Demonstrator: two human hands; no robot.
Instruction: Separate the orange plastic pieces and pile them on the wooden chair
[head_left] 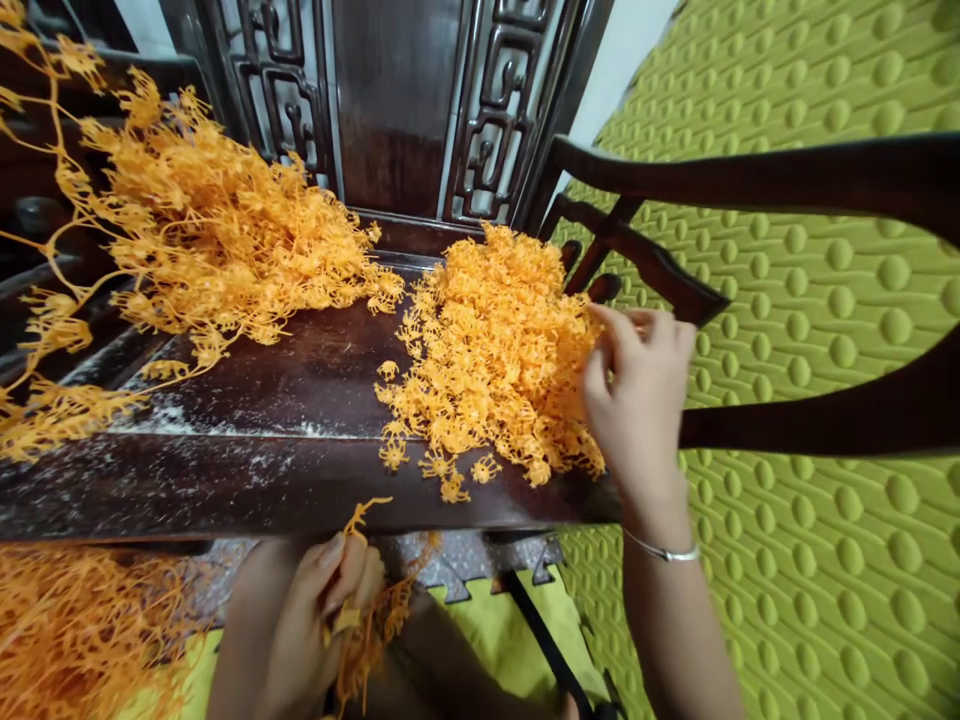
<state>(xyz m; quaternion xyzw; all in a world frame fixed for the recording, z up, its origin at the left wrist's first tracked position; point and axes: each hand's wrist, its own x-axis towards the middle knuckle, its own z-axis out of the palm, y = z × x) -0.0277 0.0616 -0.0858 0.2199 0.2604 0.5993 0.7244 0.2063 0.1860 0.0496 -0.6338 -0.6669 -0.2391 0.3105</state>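
Note:
Below the bench's front edge, my left hand is closed around an orange plastic strand, whose end sticks up above the fingers. More of the strand hangs under that hand. My right hand is at the right side of a pile of small loose orange plastic flower-like pieces. Its fingers are bent inward, thumb and index close to the pile, and whatever is between them is hidden. A larger heap of orange strands with pieces still attached lies on the left of the bench.
The dark wooden bench has a carved back and curved armrest on the right. White specks dust its front left. Bare orange strands are heaped low at left. Behind the armrest is a yellow-green bumpy surface.

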